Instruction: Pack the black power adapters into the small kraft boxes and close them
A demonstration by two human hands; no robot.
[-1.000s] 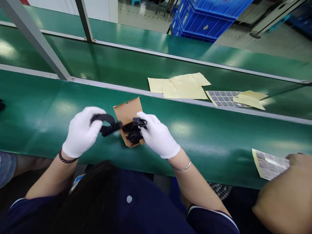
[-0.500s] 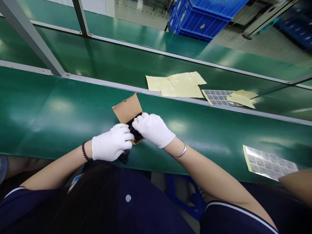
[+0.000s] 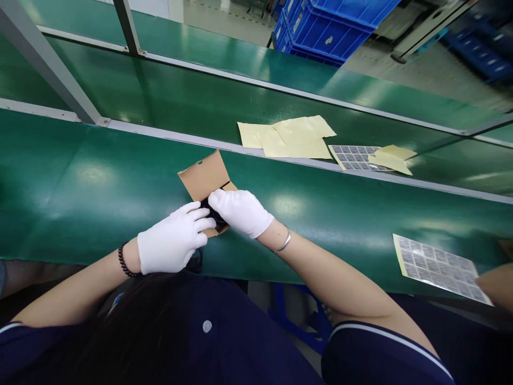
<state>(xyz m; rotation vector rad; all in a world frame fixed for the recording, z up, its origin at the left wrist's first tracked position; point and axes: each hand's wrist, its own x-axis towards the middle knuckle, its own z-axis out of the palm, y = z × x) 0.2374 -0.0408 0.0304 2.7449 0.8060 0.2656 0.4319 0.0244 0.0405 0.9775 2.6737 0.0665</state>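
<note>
A small brown cardboard box stands on the green bench with its lid flap up. Black contents that look like a coiled cable show inside it. My left hand, in a white glove, lies at the box's left side, fingers spread over its near edge and the black contents. My right hand, also gloved, reaches into the box from the right with its fingers pressed together; what they hold is hidden. A dark item lies partly under my left hand at the bench edge.
Yellowish paper sheets and a label sheet lie beyond the metal rail. At the right is another label sheet, near another person's arm. Blue crates stand behind; a metal post rises at left.
My right hand has moved slightly left over the box. The fingers of my left hand are spread wider. The view has shifted slightly, and the other person's arm has moved at the right.
</note>
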